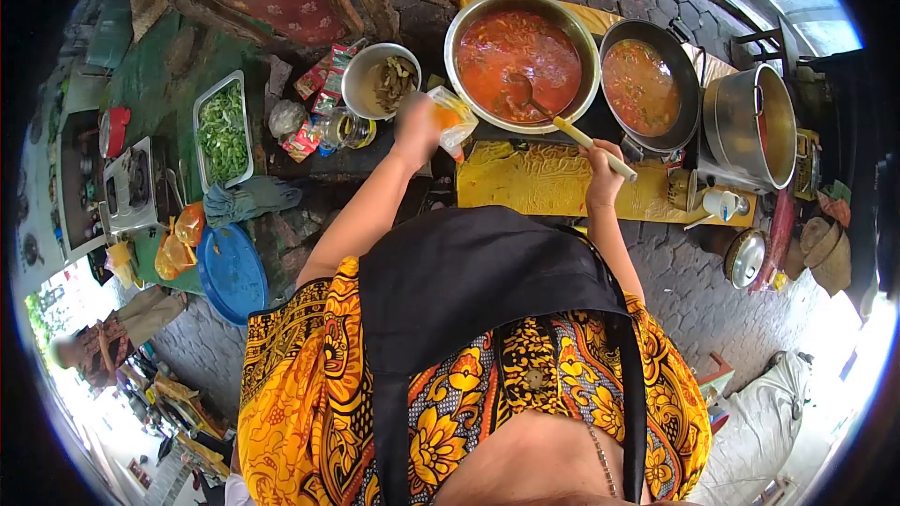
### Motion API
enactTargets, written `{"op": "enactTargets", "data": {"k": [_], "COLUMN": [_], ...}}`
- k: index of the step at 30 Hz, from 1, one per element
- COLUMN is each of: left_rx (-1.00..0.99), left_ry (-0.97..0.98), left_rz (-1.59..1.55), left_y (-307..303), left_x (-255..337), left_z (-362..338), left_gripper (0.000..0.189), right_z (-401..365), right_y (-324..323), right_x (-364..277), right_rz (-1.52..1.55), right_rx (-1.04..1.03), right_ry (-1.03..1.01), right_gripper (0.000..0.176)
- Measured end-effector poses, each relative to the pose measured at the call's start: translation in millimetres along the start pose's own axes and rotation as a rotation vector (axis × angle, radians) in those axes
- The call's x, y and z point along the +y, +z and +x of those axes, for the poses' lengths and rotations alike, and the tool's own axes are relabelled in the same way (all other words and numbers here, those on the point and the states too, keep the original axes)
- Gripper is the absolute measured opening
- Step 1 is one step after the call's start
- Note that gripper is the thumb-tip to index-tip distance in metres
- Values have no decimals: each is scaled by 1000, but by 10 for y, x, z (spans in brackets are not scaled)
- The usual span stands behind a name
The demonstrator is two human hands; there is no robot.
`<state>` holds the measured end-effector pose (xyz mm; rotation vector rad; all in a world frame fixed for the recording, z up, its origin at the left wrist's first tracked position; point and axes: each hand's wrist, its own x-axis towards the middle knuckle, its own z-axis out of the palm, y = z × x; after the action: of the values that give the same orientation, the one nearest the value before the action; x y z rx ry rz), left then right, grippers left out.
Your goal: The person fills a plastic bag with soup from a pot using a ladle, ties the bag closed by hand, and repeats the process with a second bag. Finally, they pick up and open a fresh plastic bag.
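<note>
Red stew; ladle in right hand; packet in left hand

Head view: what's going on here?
A person's right hand grips a long ladle, its bowl dipped in the red stew in a wide metal basin. The left hand holds a plastic packet with something orange inside. A black pan of soupy food stands right of the basin, untouched.

Both arms reach forward, the left hand farther out, the right hand curled closed.
</note>
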<state>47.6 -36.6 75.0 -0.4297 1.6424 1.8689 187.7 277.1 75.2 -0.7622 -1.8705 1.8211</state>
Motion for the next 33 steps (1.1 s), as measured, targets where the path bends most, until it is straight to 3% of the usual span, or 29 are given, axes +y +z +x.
{"op": "enactTargets", "data": {"k": [2,8,11,14,23,29,33], "left_rx": [39,-6,-14,47,41,86,80], "left_ry": [-51,-82,-59,93,96,146,205], "left_rz": [16,57,49,105,176,260,230], "left_y": [25,-42,-38,20,73,196,232], "left_x": [64,-18,-79,-127,-145,-87,-52], "left_z": [-49,76,112,86,72,109,146], "left_gripper": [60,50,55,62,78,77,82], "right_z": [-23,-57,-82,-94,-187,-347,-469], "right_y": [-19,-145,-163,-165,-129,21,150], "right_x": [2,23,-122,-305,-958,-1163,-1287], "right_rz": [325,481,513,514,495,460,186], "right_rx": [103,136,127,86,-37,-96,-315], "right_ry": [228,180,183,147,77,92,-3], "right_gripper": [11,10,10,10,12,13,16]}}
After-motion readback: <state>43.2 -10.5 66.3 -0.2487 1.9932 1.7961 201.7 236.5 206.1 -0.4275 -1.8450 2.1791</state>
